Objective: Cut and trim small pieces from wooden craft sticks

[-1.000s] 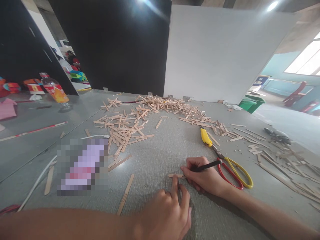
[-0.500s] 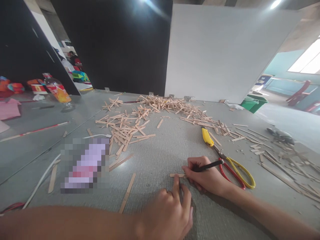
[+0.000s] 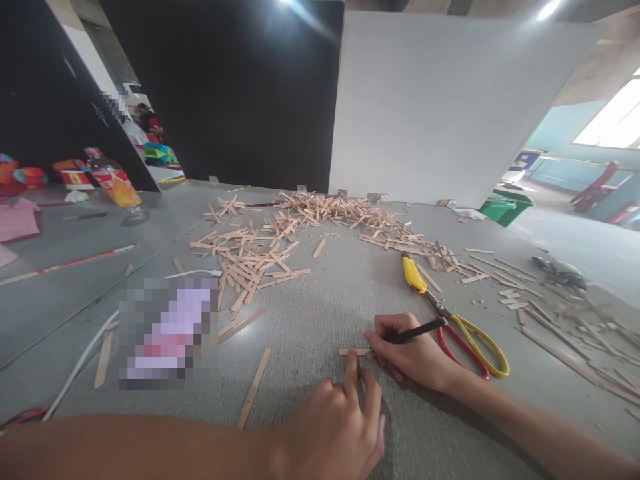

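A short wooden craft stick lies flat on the grey table in front of me. My left hand holds it down with the index fingertip, its other fingers bent. Closed round a black pen, my right hand rests at the stick's right end; the pen's tip is hidden behind the fingers. Just beyond my right hand lie scissors with red and yellow handles and a yellow cover at the blade end. Another craft stick, with a small mark on it, is left of my left hand.
Loose craft sticks are heaped across the table's back. Cut strips and scraps lie at the right. At the left are a blurred-out purple object, a white cable and a drink bottle. Black and white panels stand behind.
Both hands, the pen and the craft stick stay in nearly the same place. Only a very slight shift of the whole view shows.
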`<state>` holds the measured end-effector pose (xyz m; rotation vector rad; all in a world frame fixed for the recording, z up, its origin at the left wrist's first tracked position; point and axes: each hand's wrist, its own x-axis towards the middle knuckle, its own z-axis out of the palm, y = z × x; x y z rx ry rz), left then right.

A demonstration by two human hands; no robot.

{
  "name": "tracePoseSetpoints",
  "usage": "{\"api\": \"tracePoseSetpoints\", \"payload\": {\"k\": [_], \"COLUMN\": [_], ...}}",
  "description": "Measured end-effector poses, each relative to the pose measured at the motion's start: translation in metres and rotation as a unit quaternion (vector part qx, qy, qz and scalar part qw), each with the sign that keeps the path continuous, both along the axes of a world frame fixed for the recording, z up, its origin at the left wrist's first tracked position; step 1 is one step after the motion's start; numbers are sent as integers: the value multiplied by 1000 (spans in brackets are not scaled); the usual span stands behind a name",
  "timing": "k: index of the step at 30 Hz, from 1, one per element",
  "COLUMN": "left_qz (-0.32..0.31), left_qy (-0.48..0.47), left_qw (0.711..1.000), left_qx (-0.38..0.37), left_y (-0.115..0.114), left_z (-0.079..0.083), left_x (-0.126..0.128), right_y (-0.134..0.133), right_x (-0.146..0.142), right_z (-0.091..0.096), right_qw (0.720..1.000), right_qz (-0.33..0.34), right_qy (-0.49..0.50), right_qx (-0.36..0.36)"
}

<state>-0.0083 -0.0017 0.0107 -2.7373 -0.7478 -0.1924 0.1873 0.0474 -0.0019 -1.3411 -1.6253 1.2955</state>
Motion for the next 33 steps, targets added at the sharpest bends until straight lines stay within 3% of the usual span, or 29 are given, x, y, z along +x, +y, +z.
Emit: {"api": "tracePoseSetpoints", "payload": {"k": [29, 33], "left_qz": [-4, -11], "left_qy": [-25, -20], "left_qw": [999, 999], "left_qx": [28, 41], "left_y": [-1, 0], "left_z": [0, 0], "left_x": [-1, -2], "right_y": [0, 2], "right_x": [-2, 5], "right_z": [1, 14], "right_qw": [999, 996], "right_qz": [2, 23], "right_qy": [-47, -81], "right_qx": [11, 41]}}
